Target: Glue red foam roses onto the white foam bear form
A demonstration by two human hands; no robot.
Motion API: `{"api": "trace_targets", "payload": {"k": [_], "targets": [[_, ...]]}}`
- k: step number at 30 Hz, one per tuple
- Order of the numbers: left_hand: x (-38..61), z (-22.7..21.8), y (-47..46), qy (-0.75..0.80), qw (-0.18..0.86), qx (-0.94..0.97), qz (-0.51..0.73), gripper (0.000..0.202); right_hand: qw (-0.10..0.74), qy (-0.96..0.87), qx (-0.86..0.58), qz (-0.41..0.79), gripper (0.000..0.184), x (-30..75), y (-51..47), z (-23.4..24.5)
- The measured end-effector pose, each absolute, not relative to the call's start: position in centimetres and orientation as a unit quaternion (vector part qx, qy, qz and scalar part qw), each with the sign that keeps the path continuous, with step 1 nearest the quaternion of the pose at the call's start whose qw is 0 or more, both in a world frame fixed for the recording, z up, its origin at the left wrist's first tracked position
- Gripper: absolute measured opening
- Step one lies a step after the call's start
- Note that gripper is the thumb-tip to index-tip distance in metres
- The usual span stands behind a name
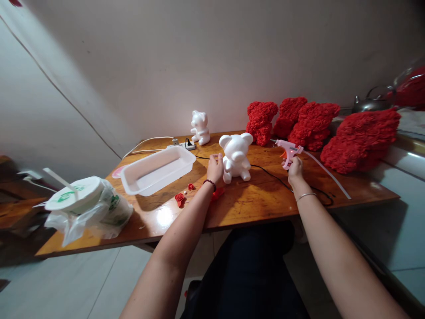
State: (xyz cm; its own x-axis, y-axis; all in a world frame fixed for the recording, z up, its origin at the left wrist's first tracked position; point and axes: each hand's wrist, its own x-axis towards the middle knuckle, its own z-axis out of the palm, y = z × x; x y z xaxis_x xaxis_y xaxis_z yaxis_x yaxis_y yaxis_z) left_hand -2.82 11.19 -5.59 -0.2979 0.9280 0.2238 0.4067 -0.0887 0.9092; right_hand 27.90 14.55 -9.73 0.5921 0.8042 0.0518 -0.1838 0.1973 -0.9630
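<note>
A white foam bear sits upright on the wooden table, its face towards me. At its left side my left hand is closed against the bear's arm and body; some fingertips are hard to make out. My right hand is wrapped round the handle of a pink hot glue gun, its nozzle pointing left and a small red light glowing. From the gun's rear runs a long white glue stick. Red foam roses lie left of my left forearm, and more red pieces are partly hidden by my wrist.
Several red rose-covered bears stand at the back right, before a metal kettle. Another white foam bear sits near a power strip. On the left are a white plastic tray and a bagged tub. A black cord crosses the table.
</note>
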Motion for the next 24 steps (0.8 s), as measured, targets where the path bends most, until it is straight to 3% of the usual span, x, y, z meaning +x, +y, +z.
{"api": "trace_targets", "payload": {"k": [24], "targets": [[-3.0, -6.1, 11.6, 0.63, 0.255, 0.538, 0.499, 0.03, 0.683, -0.348, -0.527, 0.366, 0.02, 27.7, 15.3, -11.0]]}}
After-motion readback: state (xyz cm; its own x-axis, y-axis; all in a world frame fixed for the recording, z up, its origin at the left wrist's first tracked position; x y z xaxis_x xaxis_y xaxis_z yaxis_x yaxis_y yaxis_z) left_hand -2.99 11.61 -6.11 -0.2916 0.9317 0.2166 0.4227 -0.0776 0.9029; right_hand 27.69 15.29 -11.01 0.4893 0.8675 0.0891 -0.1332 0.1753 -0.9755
